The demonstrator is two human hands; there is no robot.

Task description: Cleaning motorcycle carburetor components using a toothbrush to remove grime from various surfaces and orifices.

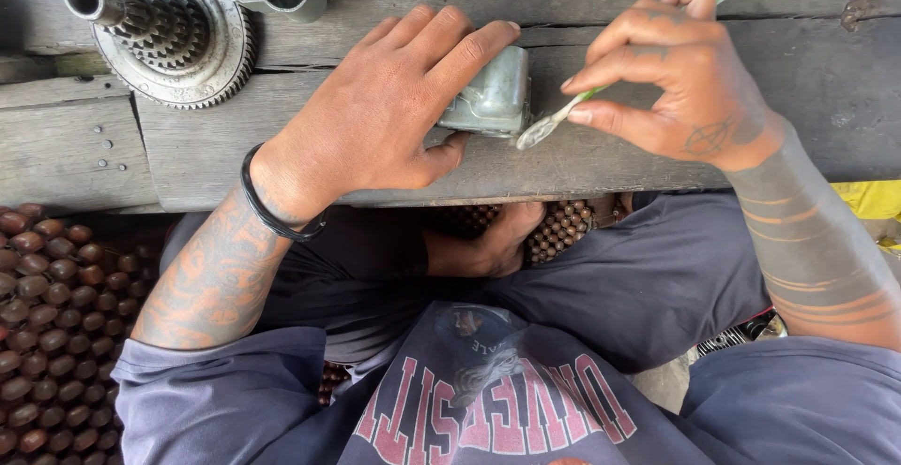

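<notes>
- Left hand clamps a small grey metal housing on the table near its front edge.
- Right hand pinches a green-handled toothbrush, bristles beside the housing's right face.
- Step judged: brushing clean; next stroke needs firm hold.
- Toothed gear assembly lies at the far left corner.

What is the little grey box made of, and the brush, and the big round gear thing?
The small grey housing under the left hand looks like cast metal, dull and grimy with soft glints. The toothbrush in the right hand seems plastic, green and white, with dirty bristles. The toothed gear assembly looks like steel, with a bare grey shine and sharp teeth.
</notes>
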